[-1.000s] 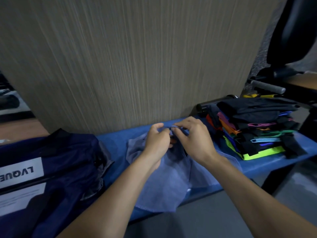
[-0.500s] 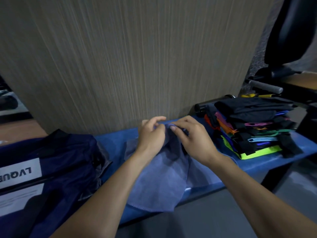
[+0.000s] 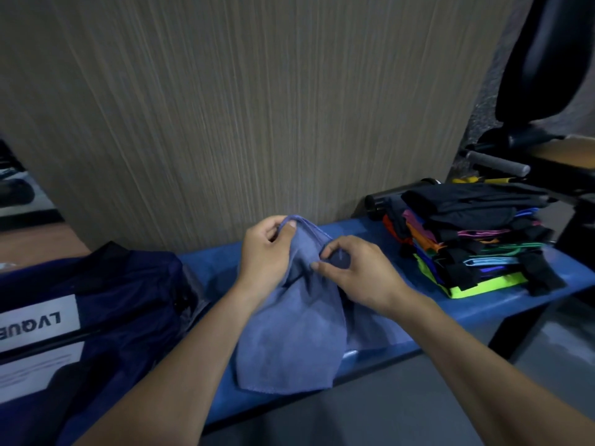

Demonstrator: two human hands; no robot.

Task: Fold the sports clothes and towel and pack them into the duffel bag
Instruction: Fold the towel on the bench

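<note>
Blue towel (image 3: 289, 336) hangs limp and light off the counter (image 3: 483, 304), soft, likely non-slip; left hand (image 3: 264, 255) and right hand (image 3: 357, 272) each pinch its top edge, corners the best hold.

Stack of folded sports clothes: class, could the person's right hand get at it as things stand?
Probably yes, once freed. The stack of folded sports clothes lies on the blue bench with nothing between, but the right hand has its grip on the blue towel.

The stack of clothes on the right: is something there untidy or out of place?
Somewhat. The stack of clothes leans, with uneven layers and black pieces spilling loosely over its right side onto the bench. Nothing seems damaged.
</note>
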